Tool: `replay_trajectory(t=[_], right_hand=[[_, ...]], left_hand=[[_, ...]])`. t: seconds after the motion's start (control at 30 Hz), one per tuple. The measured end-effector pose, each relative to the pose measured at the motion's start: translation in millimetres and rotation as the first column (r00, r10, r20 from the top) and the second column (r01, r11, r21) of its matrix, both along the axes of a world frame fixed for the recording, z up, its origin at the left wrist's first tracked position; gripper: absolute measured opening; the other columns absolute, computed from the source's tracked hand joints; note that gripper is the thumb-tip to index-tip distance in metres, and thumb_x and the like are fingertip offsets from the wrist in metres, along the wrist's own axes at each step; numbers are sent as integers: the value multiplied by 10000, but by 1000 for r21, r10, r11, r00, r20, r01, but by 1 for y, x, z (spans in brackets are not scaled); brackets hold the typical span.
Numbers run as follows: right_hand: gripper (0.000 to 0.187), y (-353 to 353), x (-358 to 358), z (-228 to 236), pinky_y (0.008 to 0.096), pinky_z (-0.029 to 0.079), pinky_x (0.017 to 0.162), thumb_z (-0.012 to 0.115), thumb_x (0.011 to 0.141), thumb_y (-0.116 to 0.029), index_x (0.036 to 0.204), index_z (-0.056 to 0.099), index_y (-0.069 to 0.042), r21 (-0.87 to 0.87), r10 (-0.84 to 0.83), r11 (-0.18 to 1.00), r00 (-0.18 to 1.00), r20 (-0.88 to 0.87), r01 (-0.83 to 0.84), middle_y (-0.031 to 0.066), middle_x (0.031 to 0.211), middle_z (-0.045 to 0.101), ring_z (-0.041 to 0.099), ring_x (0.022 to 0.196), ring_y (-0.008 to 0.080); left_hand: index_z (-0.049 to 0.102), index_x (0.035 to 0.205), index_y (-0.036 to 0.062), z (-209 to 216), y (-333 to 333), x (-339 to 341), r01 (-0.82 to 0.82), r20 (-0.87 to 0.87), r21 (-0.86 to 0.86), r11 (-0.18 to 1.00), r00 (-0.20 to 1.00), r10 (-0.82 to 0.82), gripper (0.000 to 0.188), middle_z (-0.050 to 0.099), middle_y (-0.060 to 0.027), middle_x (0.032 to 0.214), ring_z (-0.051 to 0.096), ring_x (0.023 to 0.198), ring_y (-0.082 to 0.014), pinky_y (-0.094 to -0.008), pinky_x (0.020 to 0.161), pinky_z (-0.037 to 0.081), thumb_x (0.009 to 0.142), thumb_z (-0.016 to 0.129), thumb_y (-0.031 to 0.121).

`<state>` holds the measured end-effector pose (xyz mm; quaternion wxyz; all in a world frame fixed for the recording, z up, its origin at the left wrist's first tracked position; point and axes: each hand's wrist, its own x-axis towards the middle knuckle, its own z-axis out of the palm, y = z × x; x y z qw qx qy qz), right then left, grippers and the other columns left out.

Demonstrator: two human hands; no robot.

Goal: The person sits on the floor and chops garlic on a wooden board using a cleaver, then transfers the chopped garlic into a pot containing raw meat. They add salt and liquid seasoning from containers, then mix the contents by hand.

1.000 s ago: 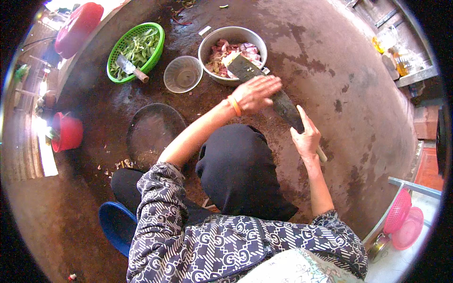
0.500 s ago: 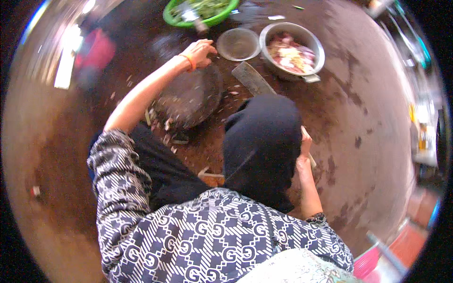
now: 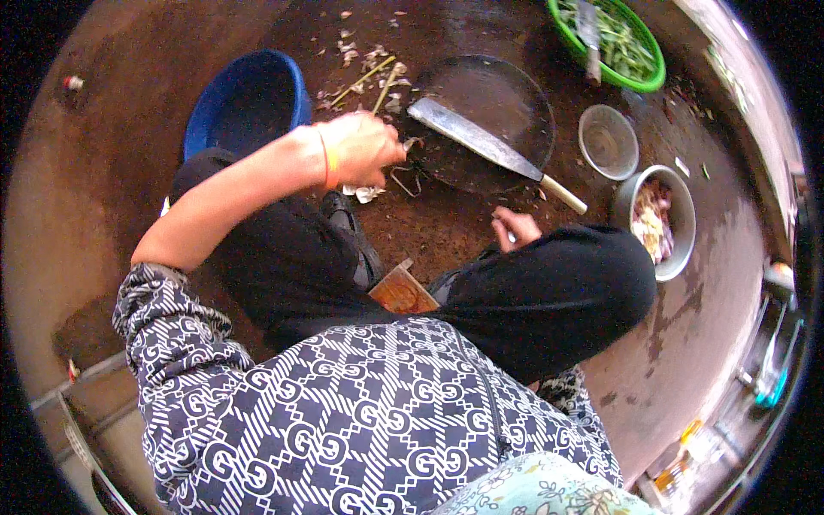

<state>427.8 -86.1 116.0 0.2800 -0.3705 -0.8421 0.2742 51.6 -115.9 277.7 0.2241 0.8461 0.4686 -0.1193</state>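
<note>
My left hand (image 3: 365,150) hangs palm down by the left edge of a dark round chopping board (image 3: 481,81), fingers curled. A pale scrap (image 3: 411,144) shows at its fingertips; whether it is gripped is hard to make out. Across the board lies a cleaver (image 3: 476,142) with a broad grey blade and a pale handle pointing right, out of both hands. Below the board, just above my bent knee, my right hand (image 3: 517,230) is closed around a small whitish bit that I cannot identify. Pale peelings and stalks (image 3: 365,81) litter the floor left of the board.
A blue basin (image 3: 302,94) stands left. At upper right are a green basket (image 3: 657,75) of cut greens with a knife across it, a small round bowl (image 3: 608,142), and a metal bowl (image 3: 684,215) of chopped pinkish and pale food. A low wooden piece (image 3: 402,293) sits between my feet.
The cleaver has gone from my right hand onto the board. My right hand has come in front of my knee. My left hand is now left of the board; the view has swung left.
</note>
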Motion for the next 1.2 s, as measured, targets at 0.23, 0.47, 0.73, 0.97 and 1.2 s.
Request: replay_trajectory(t=[0.23,0.47,0.73,0.97,1.2], right_hand=[[80,-68,-10,0,381,441,596,647,837,-92,797,666,-25,-228,-188,952,977,99,206,111,650,585,577,618,262],[127,-59,-2,5,366,474,581,665,730,-98,625,605,-59,-297,-136,937,974,183,187,77,606,580,586,612,248],[84,-54,-1,0,379,489,638,640,697,-180,707,647,-97,-338,86,941,957,277,13,59,684,618,594,685,249],[192,-49,3,-3,395,468,645,627,691,-302,723,594,-116,-399,209,915,914,347,-58,56,699,563,547,695,268],[338,-28,-23,0,461,484,624,604,859,-391,666,605,-112,-547,166,808,808,566,217,90,653,581,570,668,326]], left_hand=[[587,1133,53,9,-84,-8,-123,18,-385,915,990,141,463,610,-146,1032,622,1007,-350,-444,868,508,773,741,300],[490,1327,48,37,-39,-28,-321,16,-267,909,941,337,668,500,-207,1350,500,1207,-379,-455,1069,369,740,765,208],[494,1342,60,38,18,-26,-174,87,-440,881,968,235,702,495,-198,1349,482,1224,-368,-475,1086,349,722,769,244],[472,1359,71,72,55,-13,-48,186,-501,864,969,161,703,461,-189,1377,451,1252,-373,-492,1105,323,741,752,258],[442,1401,109,95,41,2,28,292,-510,860,946,143,708,522,-156,1327,504,1213,-325,-495,1113,316,783,734,291]])
